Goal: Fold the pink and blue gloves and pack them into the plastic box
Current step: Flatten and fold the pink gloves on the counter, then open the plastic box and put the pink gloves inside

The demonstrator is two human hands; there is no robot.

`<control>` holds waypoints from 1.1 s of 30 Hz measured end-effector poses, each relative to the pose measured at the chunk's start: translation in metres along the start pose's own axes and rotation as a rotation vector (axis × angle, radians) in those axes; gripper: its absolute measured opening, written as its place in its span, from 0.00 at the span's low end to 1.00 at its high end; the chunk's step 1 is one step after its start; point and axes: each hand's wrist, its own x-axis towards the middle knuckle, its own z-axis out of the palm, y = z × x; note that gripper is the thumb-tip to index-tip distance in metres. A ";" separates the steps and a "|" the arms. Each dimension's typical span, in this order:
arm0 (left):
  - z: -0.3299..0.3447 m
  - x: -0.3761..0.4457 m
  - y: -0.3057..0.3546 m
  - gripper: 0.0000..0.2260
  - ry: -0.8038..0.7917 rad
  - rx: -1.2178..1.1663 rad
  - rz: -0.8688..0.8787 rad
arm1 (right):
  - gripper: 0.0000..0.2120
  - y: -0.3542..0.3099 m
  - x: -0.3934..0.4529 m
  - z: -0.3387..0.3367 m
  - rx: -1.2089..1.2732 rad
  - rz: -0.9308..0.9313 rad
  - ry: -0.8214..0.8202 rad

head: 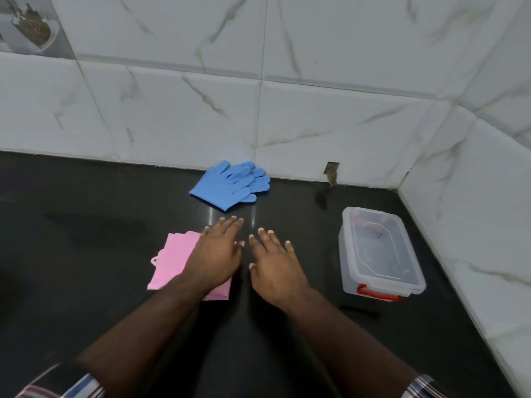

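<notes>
— Pink gloves (172, 259): where do they lie?
— At about nine o'clock from the middle of the black counter (86, 225), flat, partly under the left hand (215, 254). Whether they are already folded I cannot tell.
— And that hand's fingers?
— Straight and relaxed, palm down over the right part of the pink gloves, gripping nothing; the fingertips reach past the pink edge toward twelve o'clock.
— The right hand (273, 268)?
— Just beside the left, at its three o'clock, fingers spread and straight over the bare counter, holding nothing.
— The blue gloves (230, 185)?
— At twelve o'clock from the hands, lying unfolded near the marbled wall tiles (316, 124), fingers pointing toward two o'clock.
— The plastic box (379, 254)?
— At three o'clock from the right hand, apart from it, clear, lid on, with a red latch (373, 293) at its near end.
</notes>
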 end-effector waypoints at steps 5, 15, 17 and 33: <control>0.032 0.012 0.084 0.23 -0.017 -0.367 -0.018 | 0.27 0.066 -0.030 -0.055 0.076 0.107 0.166; 0.079 0.030 0.186 0.23 -0.155 -0.684 -0.246 | 0.19 0.207 -0.092 -0.096 0.343 0.600 0.443; 0.081 0.030 0.190 0.22 -0.162 -0.766 -0.312 | 0.20 0.209 -0.095 -0.094 0.413 0.621 0.412; 0.048 0.007 0.122 0.13 0.184 -0.756 -0.603 | 0.22 0.143 -0.051 -0.052 0.890 0.497 0.329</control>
